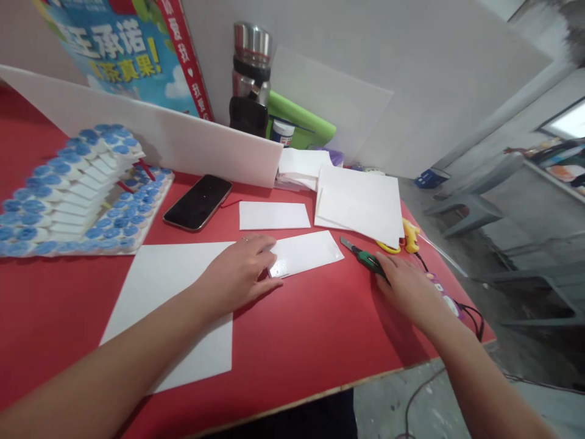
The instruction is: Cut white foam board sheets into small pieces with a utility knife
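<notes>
My left hand [247, 265] grips the left end of a glossy white board strip [304, 251], its thumb and fingers closed around that end. Some fingertips are hidden there. My right hand [406, 283] is closed on the handle of a green utility knife [368, 259], low over the red table. The knife's blade sticks out and points up-left, close to the strip's right end. Just beyond the held strip lies a second white strip [274, 216]. Partly under my left forearm is a large white sheet [183, 268].
A black phone [198, 202] lies left of the strips. A blue-and-white stair model [91, 189] stands far left. White board pieces [361, 201] are stacked back right, with a yellow glue gun [411, 236] beside them. A steel flask [251, 67] stands behind the upright white board [183, 137].
</notes>
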A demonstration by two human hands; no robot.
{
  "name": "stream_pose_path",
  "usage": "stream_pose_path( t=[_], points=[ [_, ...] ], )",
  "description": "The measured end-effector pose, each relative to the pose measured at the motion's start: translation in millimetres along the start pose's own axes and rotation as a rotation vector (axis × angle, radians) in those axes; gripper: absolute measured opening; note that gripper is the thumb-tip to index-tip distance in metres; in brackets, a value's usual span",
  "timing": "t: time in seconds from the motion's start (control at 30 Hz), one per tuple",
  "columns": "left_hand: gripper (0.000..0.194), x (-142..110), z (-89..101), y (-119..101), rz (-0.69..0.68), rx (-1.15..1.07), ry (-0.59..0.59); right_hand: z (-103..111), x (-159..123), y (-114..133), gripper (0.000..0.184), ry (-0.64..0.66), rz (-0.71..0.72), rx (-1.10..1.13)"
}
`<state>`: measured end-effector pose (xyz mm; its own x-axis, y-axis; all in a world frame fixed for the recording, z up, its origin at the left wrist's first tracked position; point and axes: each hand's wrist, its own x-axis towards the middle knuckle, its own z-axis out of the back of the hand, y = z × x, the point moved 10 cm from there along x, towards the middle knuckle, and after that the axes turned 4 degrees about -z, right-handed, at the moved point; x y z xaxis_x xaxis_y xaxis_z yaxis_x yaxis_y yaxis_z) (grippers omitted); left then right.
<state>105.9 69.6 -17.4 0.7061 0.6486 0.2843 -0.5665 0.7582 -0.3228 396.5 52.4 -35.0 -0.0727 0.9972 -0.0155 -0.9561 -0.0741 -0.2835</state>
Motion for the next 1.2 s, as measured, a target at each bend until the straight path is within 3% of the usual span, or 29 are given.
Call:
stream_pose_path(
  t=[0.2, 0.37, 0.47, 0.6, 0.8, 1.0, 1.2],
  points=[
    [0.024, -0.7, 3.9, -1.5, 0.018, -0.034, -0.074, -6.8, -12.5, 17.3, 0.047, -0.053, 0.124, -0.116],
    [0.023, -1.3, 3.9, 0.0, 0.05, -0.057, -0.095, 25.9, -30.6, 19.8, 0.045, -0.052, 0.028, 0.248],
    [0.023, -0.7, 3.6, 0.0, 0.041, -0.051, -0.106, 61.1, -27.0, 48.0, 0.04, 0.014, 0.077, 0.531],
    [0.023, 0.2, 3.5, 0.7, 0.053, -0.022, -0.135, 81.4, -3.7, 106.0, 0.035, 0.29, 0.162, 0.676],
    [0.02, 1.3, 1.8, -1.3, 0.059, 0.004, -0.157, 78.5, 26.1, 148.8, 0.06, 0.457, 0.181, 0.514],
    [0.02, -0.9, -1.0, 3.4, 0.092, -0.016, -0.165, 76.7, 20.4, 160.6, 0.068, 0.618, 0.177, 0.535],
    [0.022, -0.8, -0.9, 3.8, 0.088, -0.029, -0.146, 77.7, 19.3, 165.8, 0.07, 0.638, 0.184, 0.584]
  ],
)
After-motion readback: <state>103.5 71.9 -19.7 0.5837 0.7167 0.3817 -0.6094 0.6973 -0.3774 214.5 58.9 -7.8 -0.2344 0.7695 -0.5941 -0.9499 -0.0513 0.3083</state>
